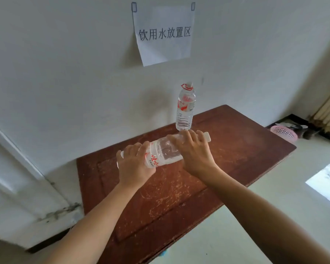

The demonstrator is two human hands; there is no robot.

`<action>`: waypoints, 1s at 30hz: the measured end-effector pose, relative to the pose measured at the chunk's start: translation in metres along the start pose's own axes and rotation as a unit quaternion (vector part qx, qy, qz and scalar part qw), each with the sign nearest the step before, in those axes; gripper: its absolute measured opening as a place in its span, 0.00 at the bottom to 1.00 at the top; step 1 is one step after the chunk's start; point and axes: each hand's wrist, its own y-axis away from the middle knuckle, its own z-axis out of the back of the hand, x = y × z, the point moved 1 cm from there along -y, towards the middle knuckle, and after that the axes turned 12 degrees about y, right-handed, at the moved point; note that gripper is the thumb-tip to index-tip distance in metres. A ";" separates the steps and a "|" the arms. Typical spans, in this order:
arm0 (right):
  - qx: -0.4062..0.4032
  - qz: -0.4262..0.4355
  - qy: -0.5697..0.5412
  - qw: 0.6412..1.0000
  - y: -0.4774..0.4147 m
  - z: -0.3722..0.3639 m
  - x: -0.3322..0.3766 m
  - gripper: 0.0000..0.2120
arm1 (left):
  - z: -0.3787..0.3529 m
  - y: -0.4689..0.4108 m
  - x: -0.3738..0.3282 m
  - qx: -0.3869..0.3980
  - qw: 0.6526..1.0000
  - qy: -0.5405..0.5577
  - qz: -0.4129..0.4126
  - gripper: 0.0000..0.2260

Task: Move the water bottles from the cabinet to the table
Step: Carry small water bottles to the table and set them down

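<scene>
A clear water bottle (165, 152) with a red-and-white label lies almost level above the dark brown wooden table (246, 149), its white cap pointing right. My left hand (133, 164) grips its base end and my right hand (194, 149) grips its neck end. A second water bottle (185, 109) of the same kind stands upright at the far edge of the table, close to the wall, just beyond my right hand. The cabinet is out of view.
A paper sign (163, 33) with printed characters is taped to the white wall above the table. A pink plastic basket (283, 133) and a black tray sit on the floor at the right. A white door frame (17, 168) stands at the left.
</scene>
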 end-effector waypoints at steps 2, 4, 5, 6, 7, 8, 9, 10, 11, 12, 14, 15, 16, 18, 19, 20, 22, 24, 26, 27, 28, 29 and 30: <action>0.006 0.014 0.035 0.999 -0.036 -0.014 -0.005 0.42 | -0.024 -0.028 0.011 0.004 0.999 0.020 0.032 0.34; 0.030 0.028 0.050 0.998 -0.060 -0.025 -0.008 0.41 | -0.047 -0.046 0.022 0.021 0.997 0.042 0.065 0.37; 0.038 0.039 0.054 0.997 -0.069 -0.031 -0.008 0.41 | -0.058 -0.051 0.029 0.032 0.995 0.052 0.079 0.39; 0.050 0.050 0.063 0.996 -0.082 -0.040 -0.011 0.40 | -0.072 -0.059 0.035 0.038 0.994 0.058 0.089 0.40; 0.052 0.065 0.074 0.994 -0.090 -0.044 -0.012 0.40 | -0.082 -0.063 0.039 0.037 0.993 0.063 0.095 0.41; 0.058 0.080 0.087 0.991 -0.103 -0.053 -0.016 0.39 | -0.096 -0.073 0.044 0.039 0.991 0.071 0.103 0.40; 0.060 0.094 0.094 0.989 -0.114 -0.062 -0.020 0.38 | -0.108 -0.080 0.048 0.041 0.989 0.085 0.116 0.39; 0.065 0.107 0.100 0.987 -0.126 -0.070 -0.024 0.36 | -0.120 -0.088 0.051 0.043 0.985 0.098 0.131 0.37; 0.071 0.122 0.109 0.984 -0.138 -0.077 -0.028 0.35 | -0.129 -0.095 0.053 0.051 0.981 0.111 0.150 0.36; 0.077 0.140 0.117 0.980 -0.150 -0.085 -0.032 0.34 | -0.142 -0.100 0.053 0.055 0.976 0.124 0.170 0.35; 0.088 0.177 0.142 0.970 -0.174 -0.097 -0.039 0.32 | -0.162 -0.107 0.050 0.046 0.964 0.156 0.208 0.35; 0.083 0.198 0.153 0.965 -0.180 -0.101 -0.040 0.32 | -0.168 -0.107 0.048 0.037 0.959 0.172 0.223 0.35; 0.080 0.218 0.158 0.960 -0.192 -0.108 -0.044 0.32 | -0.178 -0.113 0.048 0.031 0.955 0.182 0.233 0.35; 0.067 0.242 0.169 0.953 -0.211 -0.120 -0.053 0.33 | -0.198 -0.128 0.048 0.032 0.947 0.201 0.248 0.36; 0.062 0.249 0.175 0.951 -0.221 -0.125 -0.057 0.32 | -0.207 -0.137 0.050 0.036 0.944 0.209 0.254 0.36; 0.060 0.255 0.179 0.948 -0.230 -0.129 -0.062 0.31 | -0.215 -0.147 0.051 0.042 0.939 0.218 0.262 0.36; 0.060 0.260 0.186 0.946 -0.249 -0.136 -0.069 0.30 | -0.230 -0.166 0.052 0.057 0.931 0.234 0.275 0.37; 0.062 0.260 0.197 0.943 -0.266 -0.143 -0.076 0.30 | -0.243 -0.183 0.053 0.064 0.923 0.250 0.285 0.38; 0.059 0.261 0.209 0.941 -0.283 -0.152 -0.081 0.29 | -0.258 -0.201 0.056 0.064 0.917 0.267 0.291 0.38; 0.057 0.263 0.213 0.939 -0.290 -0.156 -0.082 0.29 | -0.264 -0.209 0.057 0.063 0.913 0.275 0.294 0.37; 0.052 0.265 0.217 0.938 -0.296 -0.159 -0.083 0.29 | -0.269 -0.215 0.058 0.060 0.909 0.283 0.299 0.36; 0.047 0.267 0.222 0.937 -0.302 -0.164 -0.082 0.29 | -0.273 -0.221 0.059 0.057 0.906 0.291 0.302 0.35; 0.038 0.271 0.224 0.935 -0.307 -0.169 -0.081 0.29 | -0.277 -0.224 0.060 0.052 0.902 0.301 0.304 0.33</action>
